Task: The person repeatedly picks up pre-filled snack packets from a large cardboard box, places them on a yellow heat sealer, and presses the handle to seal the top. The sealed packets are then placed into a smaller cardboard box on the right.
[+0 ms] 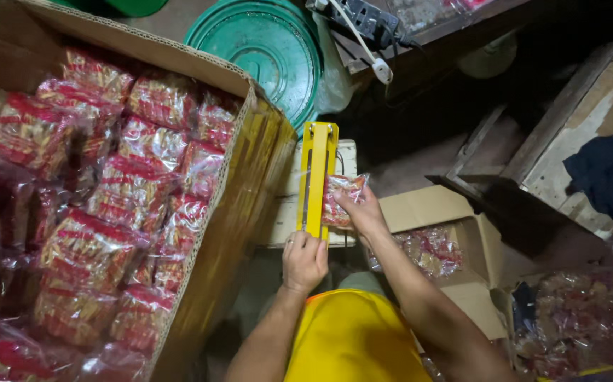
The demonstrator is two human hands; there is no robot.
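You were working in a dim, cluttered corner over a dark floor, with one round green lid (267, 49) lying at the top and one power strip (363, 20) on a wooden ledge beside it. To your left stood one large cardboard box (228, 212), filled with sealed packets (129, 191) in red and gold; well over a dozen showed, too many to count exactly. To your right sat one smaller open carton (472, 240) with a few more clear packets inside, and a loose heap of filled bags (582, 318) lay at the lower right. One dark cloth (610, 173) rested on a wooden crate (589, 127).

In front of you stood one yellow heat sealer (317, 177) on a pale block. Your left hand (304, 262) was curled closed over the near end of its bar, wrist straight, forearm reaching up from below. Your right hand (363, 212) reached in from the right, forearm angled, fingers pinching one small packet (342, 198) whose edge lay against the sealer's right side.
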